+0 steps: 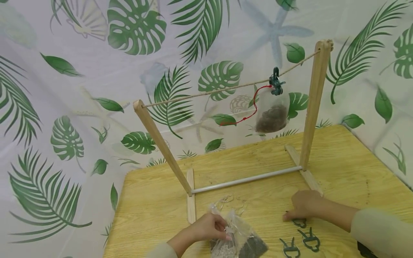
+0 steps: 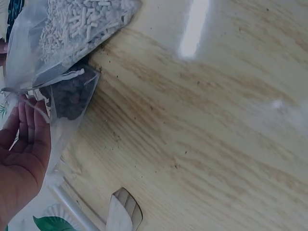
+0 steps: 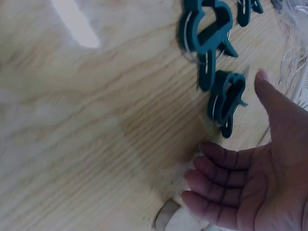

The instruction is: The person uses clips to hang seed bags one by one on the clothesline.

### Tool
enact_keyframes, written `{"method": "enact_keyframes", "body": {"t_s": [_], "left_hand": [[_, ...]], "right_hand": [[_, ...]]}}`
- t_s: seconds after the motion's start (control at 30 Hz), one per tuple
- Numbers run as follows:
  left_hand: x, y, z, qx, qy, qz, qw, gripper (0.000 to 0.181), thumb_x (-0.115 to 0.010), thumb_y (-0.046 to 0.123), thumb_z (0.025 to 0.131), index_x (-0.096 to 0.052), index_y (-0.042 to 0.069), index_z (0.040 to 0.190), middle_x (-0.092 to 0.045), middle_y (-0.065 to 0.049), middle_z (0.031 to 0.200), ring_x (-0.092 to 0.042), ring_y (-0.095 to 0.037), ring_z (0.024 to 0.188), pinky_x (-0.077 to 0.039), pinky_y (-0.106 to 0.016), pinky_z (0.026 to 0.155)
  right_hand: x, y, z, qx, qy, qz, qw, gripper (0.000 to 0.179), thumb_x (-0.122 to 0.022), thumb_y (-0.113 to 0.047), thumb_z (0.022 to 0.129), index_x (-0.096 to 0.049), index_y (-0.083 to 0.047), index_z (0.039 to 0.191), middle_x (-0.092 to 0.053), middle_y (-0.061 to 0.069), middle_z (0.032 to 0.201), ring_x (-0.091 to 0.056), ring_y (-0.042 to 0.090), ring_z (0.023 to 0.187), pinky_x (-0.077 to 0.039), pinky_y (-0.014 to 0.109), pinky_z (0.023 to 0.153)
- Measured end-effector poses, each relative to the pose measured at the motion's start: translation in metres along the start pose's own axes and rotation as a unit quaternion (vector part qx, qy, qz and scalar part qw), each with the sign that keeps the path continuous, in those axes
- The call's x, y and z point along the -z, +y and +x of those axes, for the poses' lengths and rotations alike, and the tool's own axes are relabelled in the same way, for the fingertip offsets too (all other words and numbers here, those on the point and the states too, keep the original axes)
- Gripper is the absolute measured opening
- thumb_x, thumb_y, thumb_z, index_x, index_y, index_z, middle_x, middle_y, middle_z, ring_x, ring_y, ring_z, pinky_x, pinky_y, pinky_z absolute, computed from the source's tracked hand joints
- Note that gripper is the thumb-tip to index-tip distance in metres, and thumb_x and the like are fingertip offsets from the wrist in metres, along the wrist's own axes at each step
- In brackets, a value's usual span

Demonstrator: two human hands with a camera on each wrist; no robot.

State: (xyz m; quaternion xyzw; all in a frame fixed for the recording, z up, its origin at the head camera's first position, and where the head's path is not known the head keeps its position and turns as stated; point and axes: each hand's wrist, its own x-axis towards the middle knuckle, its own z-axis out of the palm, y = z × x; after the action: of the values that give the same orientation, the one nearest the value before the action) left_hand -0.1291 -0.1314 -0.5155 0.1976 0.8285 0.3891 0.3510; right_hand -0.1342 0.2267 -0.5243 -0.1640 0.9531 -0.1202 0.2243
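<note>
My left hand point(image 1: 209, 227) pinches the gathered top of a clear plastic bag of white pellets point(image 2: 89, 21), which shows drawstrings in the left wrist view. Beside it lies a second clear bag with dark grey contents point(image 1: 253, 247). Over the table, my right hand point(image 1: 308, 204) is close to the farthest dark green plastic clip point(image 3: 226, 98), its thumb apart from its loosely bent fingers and nothing held. Another green clip point(image 1: 309, 240) and a third clip point(image 1: 290, 249) lie nearer to me.
A wooden frame with a right post point(image 1: 313, 107), left post point(image 1: 164, 148) and white bottom bar point(image 1: 246, 180) stands on the yellow table point(image 1: 148, 200). From its rope point(image 1: 209, 94), a green clip point(image 1: 276, 82) holds a bag of brown contents point(image 1: 272, 118) with a red string point(image 1: 256, 104).
</note>
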Motion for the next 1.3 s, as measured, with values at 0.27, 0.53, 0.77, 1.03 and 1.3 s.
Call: {"method": "enact_keyframes", "body": {"t_s": [0.27, 0.53, 0.77, 1.03, 1.3], "left_hand": [[-0.006, -0.003, 0.003, 0.022, -0.007, 0.01, 0.9997, 0.02, -0.077, 0.019, 0.079, -0.065, 0.007, 0.09, -0.064, 0.003, 0.084, -0.056, -0.003, 0.072, -0.048, -0.02, 0.063], [-0.006, -0.01, 0.004, 0.014, -0.022, -0.01, 0.9996, 0.016, -0.071, 0.014, 0.084, -0.068, 0.001, 0.094, -0.065, -0.007, 0.109, -0.058, -0.01, 0.095, -0.05, -0.024, 0.077], [-0.009, -0.013, 0.003, -0.01, -0.021, -0.038, 0.999, 0.016, -0.072, 0.011, 0.082, -0.061, 0.001, 0.075, -0.046, 0.009, 0.064, -0.037, -0.002, 0.055, -0.032, -0.016, 0.05], [-0.01, -0.015, 0.005, -0.025, -0.006, -0.028, 0.9993, 0.022, -0.073, 0.013, 0.08, -0.057, 0.006, 0.068, -0.043, 0.011, 0.054, -0.033, 0.0, 0.048, -0.028, -0.015, 0.046], [-0.015, -0.014, 0.001, -0.088, 0.004, 0.001, 0.9961, 0.016, -0.071, 0.015, 0.084, -0.063, 0.002, 0.078, -0.05, 0.014, 0.066, -0.039, 0.002, 0.056, -0.036, -0.013, 0.054]], "right_hand": [[-0.007, -0.006, 0.008, 0.003, -0.007, -0.007, 0.9999, 0.053, -0.068, -0.057, 0.077, -0.052, -0.011, 0.057, -0.047, -0.002, 0.057, -0.041, 0.011, 0.05, -0.033, 0.024, 0.047], [-0.011, -0.008, 0.019, 0.088, 0.056, -0.034, 0.9939, 0.039, -0.071, -0.037, 0.077, -0.044, -0.016, 0.057, -0.041, -0.007, 0.056, -0.036, 0.007, 0.049, -0.032, 0.024, 0.044], [-0.012, -0.005, 0.025, 0.226, 0.118, -0.115, 0.96, 0.027, -0.073, -0.027, 0.078, -0.051, -0.013, 0.074, -0.042, -0.007, 0.067, -0.038, 0.005, 0.057, -0.039, 0.023, 0.049], [-0.014, -0.005, 0.028, 0.276, 0.169, -0.14, 0.9356, 0.024, -0.071, -0.006, 0.079, -0.047, -0.012, 0.081, -0.042, -0.005, 0.073, -0.04, 0.007, 0.063, -0.037, 0.021, 0.05], [-0.018, -0.006, 0.031, 0.221, 0.223, -0.091, 0.9448, 0.023, -0.073, -0.002, 0.075, -0.055, -0.006, 0.089, -0.051, 0.002, 0.085, -0.051, 0.016, 0.075, -0.047, 0.027, 0.062]]}}
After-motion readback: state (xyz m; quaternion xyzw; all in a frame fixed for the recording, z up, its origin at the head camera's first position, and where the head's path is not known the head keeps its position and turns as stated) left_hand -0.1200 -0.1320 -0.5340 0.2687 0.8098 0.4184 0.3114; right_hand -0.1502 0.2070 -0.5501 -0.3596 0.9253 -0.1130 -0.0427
